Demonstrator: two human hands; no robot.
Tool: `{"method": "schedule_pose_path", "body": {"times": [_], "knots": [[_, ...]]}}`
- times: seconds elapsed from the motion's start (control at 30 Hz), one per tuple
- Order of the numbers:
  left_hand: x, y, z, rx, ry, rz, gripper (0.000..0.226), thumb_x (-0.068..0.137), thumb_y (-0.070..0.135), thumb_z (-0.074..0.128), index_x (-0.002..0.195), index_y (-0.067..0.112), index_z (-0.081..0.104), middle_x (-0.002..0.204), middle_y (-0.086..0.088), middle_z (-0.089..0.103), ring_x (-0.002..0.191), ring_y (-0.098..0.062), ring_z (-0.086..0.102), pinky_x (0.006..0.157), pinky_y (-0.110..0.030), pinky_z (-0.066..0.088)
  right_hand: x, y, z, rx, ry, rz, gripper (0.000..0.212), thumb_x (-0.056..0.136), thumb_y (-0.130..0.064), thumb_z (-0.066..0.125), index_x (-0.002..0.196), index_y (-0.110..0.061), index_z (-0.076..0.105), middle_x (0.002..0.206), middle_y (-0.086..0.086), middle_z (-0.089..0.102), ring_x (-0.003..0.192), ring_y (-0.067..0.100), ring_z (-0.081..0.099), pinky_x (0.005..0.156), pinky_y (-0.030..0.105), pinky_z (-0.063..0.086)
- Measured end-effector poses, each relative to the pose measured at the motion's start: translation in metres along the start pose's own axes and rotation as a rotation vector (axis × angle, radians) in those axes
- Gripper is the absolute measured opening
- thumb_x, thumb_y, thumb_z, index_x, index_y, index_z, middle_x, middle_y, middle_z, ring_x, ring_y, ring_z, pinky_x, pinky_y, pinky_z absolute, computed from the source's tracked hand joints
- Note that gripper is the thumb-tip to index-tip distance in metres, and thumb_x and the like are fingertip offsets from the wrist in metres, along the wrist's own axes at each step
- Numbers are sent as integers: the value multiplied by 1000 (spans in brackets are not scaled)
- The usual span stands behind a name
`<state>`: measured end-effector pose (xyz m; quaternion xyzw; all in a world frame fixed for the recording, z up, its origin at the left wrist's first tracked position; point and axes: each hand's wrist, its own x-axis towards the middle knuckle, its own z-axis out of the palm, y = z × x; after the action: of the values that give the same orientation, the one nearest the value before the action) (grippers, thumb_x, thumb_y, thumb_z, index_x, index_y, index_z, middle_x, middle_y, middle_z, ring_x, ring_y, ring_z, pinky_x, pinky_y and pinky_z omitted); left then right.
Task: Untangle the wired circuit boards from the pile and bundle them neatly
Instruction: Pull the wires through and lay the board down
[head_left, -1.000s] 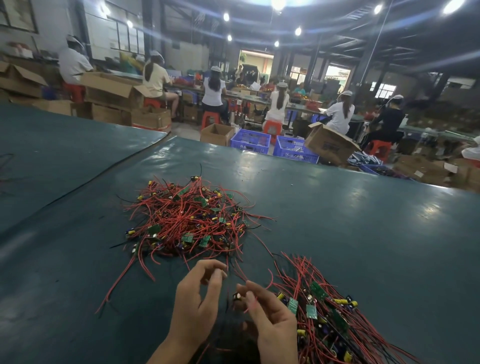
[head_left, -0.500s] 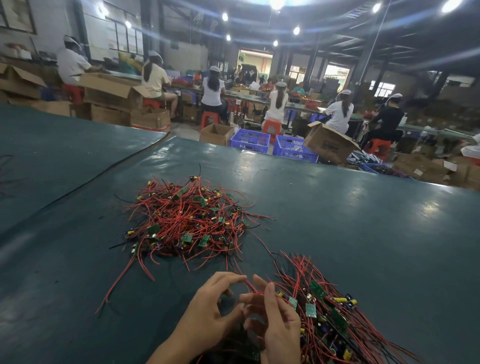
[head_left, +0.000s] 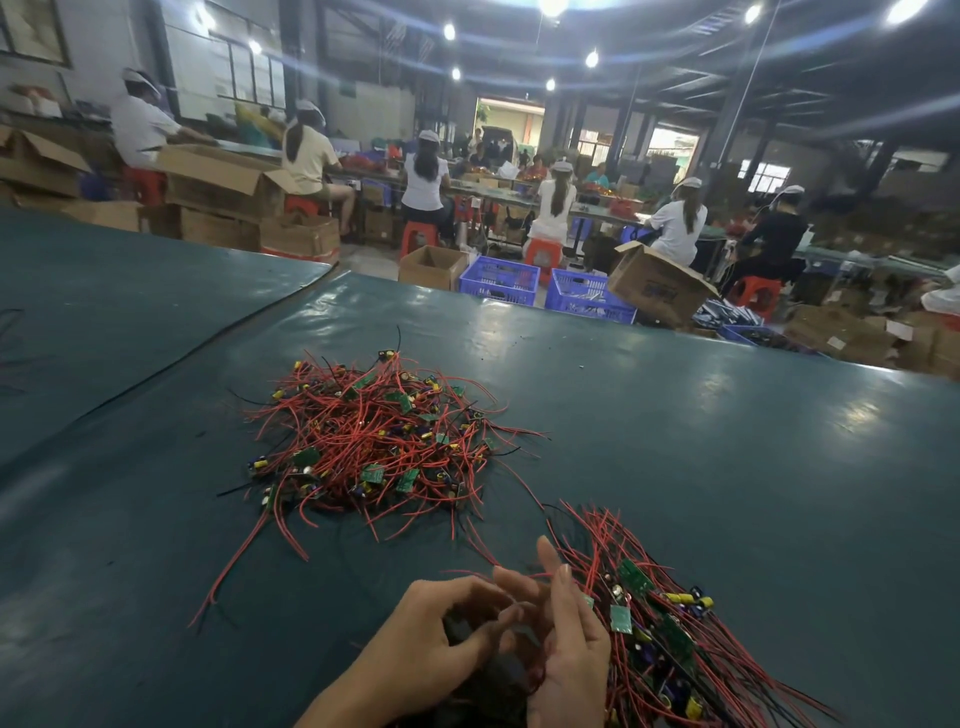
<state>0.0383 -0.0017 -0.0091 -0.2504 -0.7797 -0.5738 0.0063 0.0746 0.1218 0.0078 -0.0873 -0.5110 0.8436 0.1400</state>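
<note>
A tangled pile of red-wired green circuit boards (head_left: 374, 441) lies mid-table. A second heap with its wires lying roughly parallel, the sorted bundle (head_left: 660, 623), sits at the near right. My left hand (head_left: 431, 634) and my right hand (head_left: 569, 660) meet at the bottom, just left of that bundle. Both close on a dark wire bunch (head_left: 467, 631) between the palms, and a thin red wire crosses my right fingers. Whatever board hangs on it is hidden by the hands.
The dark green table cover (head_left: 727, 467) stretches far and right. A seam (head_left: 218, 332) splits off a second table at left. Beyond the far edge stand blue crates (head_left: 498, 280), cardboard boxes (head_left: 654, 283) and seated workers.
My hands were apart, the right pinching a small part and the left open. They have come together near the sorted bundle and closed on the wires.
</note>
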Motion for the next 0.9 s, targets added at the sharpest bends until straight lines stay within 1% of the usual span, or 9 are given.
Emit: {"method": "schedule_pose_path", "body": {"times": [0.2,0.37,0.4,0.47,0.5,0.57,0.67,0.8,0.9], "knots": [[3,0,-2,-94,240,-67,20,86,0,68,90,19,74,84,5,75,80,-11,71,76,-26,55,4,3,-2,-86,-24,-12,42,83,-39,47,116,-19,63,82,17,74,54,14,61,44,24,48],[8,1,-4,-340,405,-95,15,84,-5,67,86,9,73,79,-7,75,75,-18,72,70,-21,56,8,2,-2,-213,-86,68,48,85,-48,35,105,-20,68,82,5,77,73,16,70,67,32,48],[9,0,-5,-365,421,-88,14,84,-4,67,85,9,73,79,-9,75,76,-21,73,70,-23,57,7,3,-1,-247,-92,76,43,90,-44,37,103,-19,70,84,5,77,77,17,70,69,33,48],[10,0,-6,-394,429,-86,14,83,0,68,84,13,74,80,-12,75,77,-25,73,70,-30,59,3,4,-1,-314,-112,56,22,97,-15,51,102,-17,72,87,5,77,78,17,71,70,29,52],[9,-1,-6,-410,421,-94,14,83,2,68,84,14,75,81,-12,75,77,-25,73,70,-32,60,2,6,-1,-362,-121,42,25,93,1,56,101,-15,73,87,5,77,78,16,72,69,26,55],[9,-1,-5,-426,404,-111,17,83,1,69,83,16,76,83,-12,75,79,-25,73,68,-30,60,1,9,-2,-458,-137,10,36,85,14,61,99,-18,74,87,0,77,79,15,73,69,20,55],[10,2,-5,-442,424,-127,17,80,-4,70,81,13,75,82,-12,75,76,-24,73,63,-25,58,-1,8,-1,-520,-142,5,41,80,14,65,97,-23,74,88,-4,76,74,14,71,67,19,54],[10,3,-6,-461,469,-161,16,81,-5,70,78,11,75,78,-15,73,71,-26,71,56,-34,59,-6,3,0,-567,-179,17,52,76,16,60,94,-31,75,81,2,75,58,16,64,55,21,50],[10,2,-6,-421,466,-164,18,80,-3,71,77,14,75,79,-13,74,74,-22,71,63,-29,59,-9,1,2,-600,-195,-15,43,76,4,73,95,-34,74,83,3,73,68,15,69,62,24,54]]}}
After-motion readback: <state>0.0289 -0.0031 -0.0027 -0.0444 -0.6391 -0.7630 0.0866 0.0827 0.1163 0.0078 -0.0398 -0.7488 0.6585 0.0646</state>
